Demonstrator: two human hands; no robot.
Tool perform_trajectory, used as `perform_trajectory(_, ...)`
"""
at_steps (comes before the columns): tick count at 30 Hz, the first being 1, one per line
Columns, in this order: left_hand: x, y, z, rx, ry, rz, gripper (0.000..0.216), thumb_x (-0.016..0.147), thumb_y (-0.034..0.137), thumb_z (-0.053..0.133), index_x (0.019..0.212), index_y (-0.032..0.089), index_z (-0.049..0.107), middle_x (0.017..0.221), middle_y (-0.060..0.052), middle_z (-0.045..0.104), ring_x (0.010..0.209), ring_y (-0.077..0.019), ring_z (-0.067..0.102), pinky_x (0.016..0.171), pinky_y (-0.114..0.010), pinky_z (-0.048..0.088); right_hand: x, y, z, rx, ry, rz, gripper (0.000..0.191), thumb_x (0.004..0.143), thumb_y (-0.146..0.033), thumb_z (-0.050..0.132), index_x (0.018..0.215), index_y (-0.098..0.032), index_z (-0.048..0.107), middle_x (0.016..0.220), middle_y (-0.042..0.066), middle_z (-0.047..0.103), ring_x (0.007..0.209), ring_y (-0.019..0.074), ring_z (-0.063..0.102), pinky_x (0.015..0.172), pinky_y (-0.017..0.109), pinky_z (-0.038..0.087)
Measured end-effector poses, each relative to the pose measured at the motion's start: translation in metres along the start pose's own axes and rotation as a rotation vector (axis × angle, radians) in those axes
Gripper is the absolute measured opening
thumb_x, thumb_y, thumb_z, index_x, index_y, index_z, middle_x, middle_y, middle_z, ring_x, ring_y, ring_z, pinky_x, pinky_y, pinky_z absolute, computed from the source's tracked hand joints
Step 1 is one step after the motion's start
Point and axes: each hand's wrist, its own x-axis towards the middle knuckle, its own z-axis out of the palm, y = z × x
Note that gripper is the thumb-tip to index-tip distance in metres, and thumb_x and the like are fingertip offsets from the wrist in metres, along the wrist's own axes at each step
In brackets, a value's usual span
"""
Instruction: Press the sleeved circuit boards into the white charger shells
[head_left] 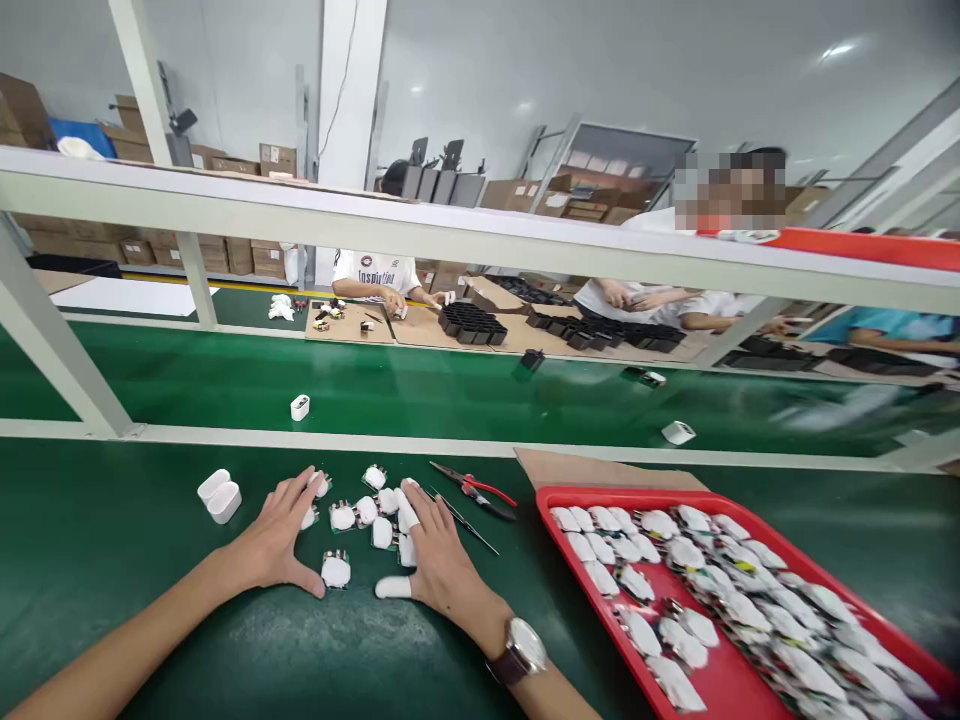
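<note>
My left hand [279,538] lies flat on the green mat with its fingers spread, fingertips touching a loose cluster of small white parts [365,512] with little circuit boards. One of those parts [335,571] sits just beside its thumb. My right hand [439,560] also lies flat and open over the cluster's right side, with white finger cots on the thumb and fingertips and a watch [519,651] on the wrist. Neither hand holds anything.
A red tray [720,680] full of similar white parts stands at the right, on brown cardboard [600,468]. Red-handled cutters [474,490] and tweezers [466,521] lie beyond my right hand. Two white shells [219,495] sit at left. People work across the green conveyor [420,390].
</note>
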Motion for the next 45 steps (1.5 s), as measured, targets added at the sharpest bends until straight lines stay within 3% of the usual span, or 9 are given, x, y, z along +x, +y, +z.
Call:
perform_trajectory(10, 0.033, -0.005, 0.011, -0.056, 0.166, 0.113, 0.112, 0.078, 0.054, 0.091, 0.168, 0.032, 0.028, 0.163, -0.018, 0.046, 0.15, -0.0423, 0.04, 0.122, -0.066, 0.039, 0.041, 0.008, -0.006, 0.045, 0.06, -0.15, 0.066, 0.088, -0.048, 0.083, 0.138, -0.013, 0.058, 0.155, 0.027, 0.05, 0.147, 0.0416, 0.046, 0.121, 0.07, 0.034)
perform_trajectory(16, 0.029, 0.0, 0.014, -0.05, 0.29, 0.193, 0.09, 0.088, 0.052, 0.083, 0.163, 0.032, 0.037, 0.162, -0.017, 0.047, 0.15, -0.0387, 0.043, 0.122, -0.064, 0.041, 0.022, -0.039, -0.014, 0.12, 0.101, -0.196, 0.038, 0.092, -0.042, 0.08, 0.117, -0.016, 0.067, 0.123, 0.014, 0.066, 0.111, 0.0297, 0.064, 0.097, 0.047, 0.059)
perform_trajectory(21, 0.011, 0.025, -0.035, 0.127, 0.588, 0.351, 0.055, 0.102, 0.031, 0.069, 0.153, 0.026, 0.049, 0.152, -0.017, 0.057, 0.142, -0.0343, 0.052, 0.118, -0.06, 0.045, 0.021, -0.068, -0.006, 0.072, -0.003, -0.21, 0.019, 0.1, -0.02, 0.064, 0.118, -0.013, 0.067, 0.121, 0.015, 0.065, 0.105, 0.0275, 0.066, 0.093, 0.044, 0.061)
perform_trajectory(25, -0.03, 0.024, -0.098, 0.377, 0.759, 0.331, 0.036, 0.095, 0.019, 0.076, 0.129, 0.024, 0.065, 0.137, -0.015, 0.065, 0.129, -0.0339, 0.062, 0.11, -0.055, 0.051, 0.01, -0.065, -0.015, 0.194, -0.07, -0.278, 0.048, 0.093, 0.0, 0.05, 0.138, -0.015, 0.057, 0.136, 0.015, 0.062, 0.124, 0.0265, 0.062, 0.106, 0.042, 0.058)
perform_trajectory(28, -0.062, 0.004, -0.116, 0.525, 0.674, 0.233, 0.02, 0.094, 0.026, 0.08, 0.111, 0.022, 0.07, 0.133, -0.016, 0.066, 0.128, -0.0385, 0.061, 0.106, -0.059, 0.051, 0.001, -0.065, -0.017, 0.183, -0.009, -0.243, 0.051, 0.098, -0.008, 0.051, 0.149, -0.012, 0.048, 0.146, 0.019, 0.057, 0.134, 0.0303, 0.057, 0.11, 0.046, 0.056)
perform_trajectory(33, -0.075, -0.023, -0.097, 0.586, 0.464, 0.137, 0.009, 0.1, 0.027, 0.072, 0.104, 0.02, 0.069, 0.14, -0.019, 0.062, 0.137, -0.044, 0.054, 0.1, -0.059, 0.053, 0.007, -0.079, -0.001, 0.057, 0.062, -0.172, 0.038, 0.097, -0.03, 0.067, 0.129, -0.01, 0.061, 0.108, 0.017, 0.068, 0.094, 0.0329, 0.066, 0.081, 0.052, 0.064)
perform_trajectory(36, -0.066, -0.009, -0.081, 0.411, 0.439, 0.219, 0.01, 0.102, 0.019, 0.069, 0.095, 0.019, 0.061, 0.134, -0.016, 0.063, 0.132, -0.0358, 0.059, 0.104, -0.053, 0.053, 0.013, -0.083, 0.007, 0.048, 0.038, -0.175, 0.011, 0.096, -0.018, 0.064, 0.106, -0.015, 0.067, 0.099, 0.013, 0.066, 0.086, 0.0286, 0.064, 0.075, 0.046, 0.063)
perform_trajectory(40, -0.057, 0.024, -0.054, 0.162, 0.242, 0.265, 0.017, 0.104, 0.025, 0.066, 0.094, 0.02, 0.053, 0.134, -0.015, 0.06, 0.109, -0.0223, 0.07, 0.091, -0.034, 0.059, 0.005, -0.085, 0.014, 0.034, 0.047, -0.206, 0.031, 0.088, -0.007, 0.062, 0.117, -0.012, 0.067, 0.123, 0.019, 0.066, 0.106, 0.0319, 0.063, 0.089, 0.047, 0.062)
perform_trajectory(45, -0.056, 0.03, -0.024, 0.081, 0.08, 0.191, 0.042, 0.099, 0.039, 0.074, 0.131, 0.021, 0.054, 0.134, -0.014, 0.063, 0.115, -0.0282, 0.071, 0.095, -0.04, 0.062, -0.007, -0.083, 0.014, -0.064, 0.084, -0.259, 0.038, 0.08, -0.001, 0.061, 0.116, -0.01, 0.066, 0.139, 0.027, 0.059, 0.125, 0.0411, 0.058, 0.094, 0.054, 0.062)
